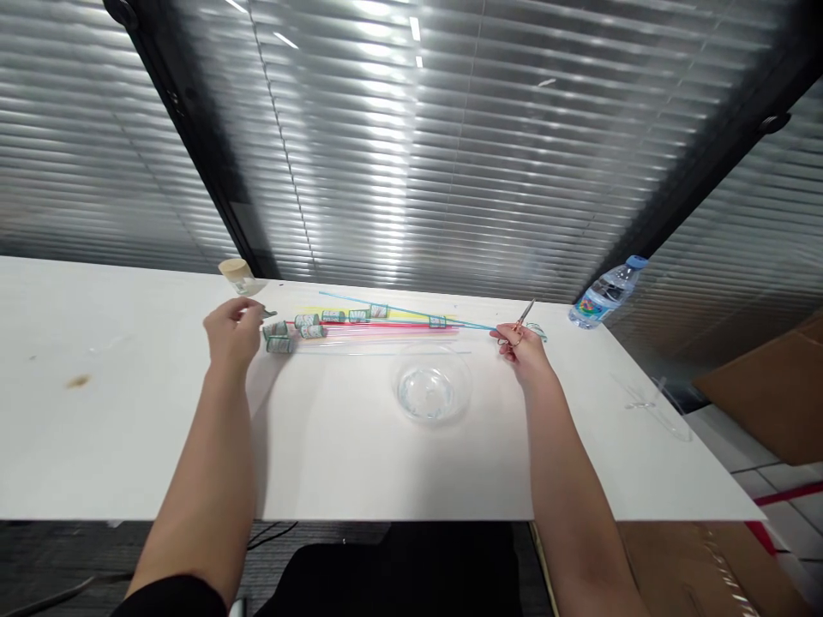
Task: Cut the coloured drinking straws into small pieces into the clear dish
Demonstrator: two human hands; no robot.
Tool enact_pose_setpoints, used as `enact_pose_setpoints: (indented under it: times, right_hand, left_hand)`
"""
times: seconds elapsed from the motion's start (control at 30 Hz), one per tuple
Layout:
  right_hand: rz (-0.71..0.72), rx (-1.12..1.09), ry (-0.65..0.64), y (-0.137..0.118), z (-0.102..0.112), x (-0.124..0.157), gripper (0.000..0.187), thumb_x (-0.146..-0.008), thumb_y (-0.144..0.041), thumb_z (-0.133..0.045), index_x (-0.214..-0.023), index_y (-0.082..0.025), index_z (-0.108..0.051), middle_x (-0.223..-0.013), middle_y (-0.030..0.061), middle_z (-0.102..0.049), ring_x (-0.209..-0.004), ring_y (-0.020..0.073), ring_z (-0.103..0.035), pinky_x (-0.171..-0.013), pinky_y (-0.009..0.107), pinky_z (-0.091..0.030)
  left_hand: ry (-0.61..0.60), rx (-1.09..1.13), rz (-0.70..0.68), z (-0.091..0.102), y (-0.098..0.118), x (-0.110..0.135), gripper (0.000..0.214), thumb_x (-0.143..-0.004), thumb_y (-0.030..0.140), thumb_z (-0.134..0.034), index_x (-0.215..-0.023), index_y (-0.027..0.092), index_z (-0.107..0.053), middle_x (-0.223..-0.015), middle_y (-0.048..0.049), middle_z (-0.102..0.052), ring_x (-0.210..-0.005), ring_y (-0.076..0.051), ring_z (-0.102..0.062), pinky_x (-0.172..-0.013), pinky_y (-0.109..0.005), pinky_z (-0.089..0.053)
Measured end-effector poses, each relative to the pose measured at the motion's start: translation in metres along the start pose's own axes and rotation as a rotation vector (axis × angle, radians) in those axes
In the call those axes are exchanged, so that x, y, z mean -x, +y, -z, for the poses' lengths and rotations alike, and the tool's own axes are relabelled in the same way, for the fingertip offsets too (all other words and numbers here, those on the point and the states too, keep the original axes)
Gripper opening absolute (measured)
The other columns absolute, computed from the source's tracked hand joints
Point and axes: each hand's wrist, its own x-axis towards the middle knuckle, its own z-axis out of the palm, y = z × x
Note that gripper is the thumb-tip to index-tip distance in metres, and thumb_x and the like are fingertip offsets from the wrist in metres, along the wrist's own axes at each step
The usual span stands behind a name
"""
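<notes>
My right hand grips a pair of scissors, blades pointing up, and also pinches the right ends of some thin blue sticks. My left hand is closed in a pinch at the left end of the row. A small grey-green piece shows at its fingertips; what it is cannot be made out. Several small printed rolls lie just right of that hand. Red sticks and clear sticks stretch between the two hands. A clear bowl stands nearer to me.
A water bottle with a blue cap stands at the right back. A cup-like container with a tan top sits at the left back. Clear plastic pieces lie by the table's right edge. Blinds rise behind the white table.
</notes>
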Motion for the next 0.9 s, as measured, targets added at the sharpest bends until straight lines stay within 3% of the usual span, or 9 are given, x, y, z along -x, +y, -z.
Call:
enact_pose_setpoints:
  times: [0.1, 0.2, 0.37, 0.43, 0.6, 0.9]
  right_hand:
    - [-0.012, 0.006, -0.041, 0.0, -0.001, 0.002, 0.03, -0.062, -0.036, -0.076, -0.079, -0.016, -0.062, -0.077, 0.0083, -0.075, -0.037, 0.0054, -0.047, -0.032, 0.017, -0.024]
    - [-0.031, 0.029, -0.092, 0.0, -0.004, 0.005, 0.027, -0.061, -0.033, -0.077, -0.076, -0.016, -0.063, -0.075, 0.008, -0.074, -0.036, 0.0054, -0.046, -0.032, 0.017, -0.024]
    - [-0.041, 0.06, -0.115, 0.001, -0.009, 0.007, 0.025, -0.061, -0.03, -0.078, -0.076, -0.016, -0.064, -0.075, 0.0085, -0.074, -0.036, 0.0058, -0.047, -0.031, 0.018, -0.024]
    - [-0.039, 0.062, -0.114, 0.001, -0.009, 0.006, 0.025, -0.061, -0.03, -0.078, -0.076, -0.016, -0.064, -0.075, 0.0088, -0.074, -0.037, 0.0058, -0.047, -0.032, 0.018, -0.024]
    - [-0.033, 0.063, -0.104, 0.003, -0.01, 0.005, 0.026, -0.061, -0.032, -0.077, -0.076, -0.016, -0.063, -0.077, 0.0095, -0.074, -0.037, 0.0065, -0.047, -0.032, 0.018, -0.023]
    - [-0.019, 0.071, -0.108, 0.004, -0.013, 0.006, 0.027, -0.062, -0.033, -0.076, -0.078, -0.016, -0.063, -0.078, 0.0098, -0.074, -0.039, 0.0065, -0.048, -0.032, 0.017, -0.023]
  left_hand:
    - [0.072, -0.182, 0.273, 0.007, -0.006, -0.003, 0.032, -0.082, 0.036, -0.041, -0.094, 0.017, -0.063, -0.096, -0.0127, -0.068, -0.093, -0.031, -0.062, -0.077, -0.046, -0.05]
    - [-0.009, -0.364, 0.472, 0.01, -0.006, -0.002, 0.036, -0.077, 0.041, -0.049, -0.101, 0.018, -0.063, -0.117, -0.02, -0.061, -0.112, -0.041, -0.055, -0.085, -0.057, -0.046]
    - [0.01, -0.381, 0.361, 0.008, 0.003, 0.003, 0.049, -0.077, 0.049, -0.051, -0.114, 0.017, -0.056, -0.138, -0.0233, -0.041, -0.13, -0.046, -0.036, -0.092, -0.059, -0.041]
    - [-0.022, -0.382, 0.316, 0.009, 0.008, 0.003, 0.045, -0.078, 0.049, -0.05, -0.11, 0.018, -0.057, -0.132, -0.0217, -0.048, -0.124, -0.041, -0.045, -0.09, -0.054, -0.044]
    - [-0.286, -0.429, 0.315, 0.011, 0.016, 0.0, 0.042, -0.072, 0.056, -0.054, -0.096, 0.022, -0.059, -0.11, -0.0142, -0.064, -0.11, -0.036, -0.056, -0.082, -0.048, -0.049]
    - [-0.445, -0.477, 0.247, 0.006, 0.006, 0.0, 0.073, -0.063, 0.068, -0.061, -0.119, 0.022, -0.049, -0.119, -0.0148, -0.062, -0.11, -0.035, -0.057, -0.084, -0.042, -0.049]
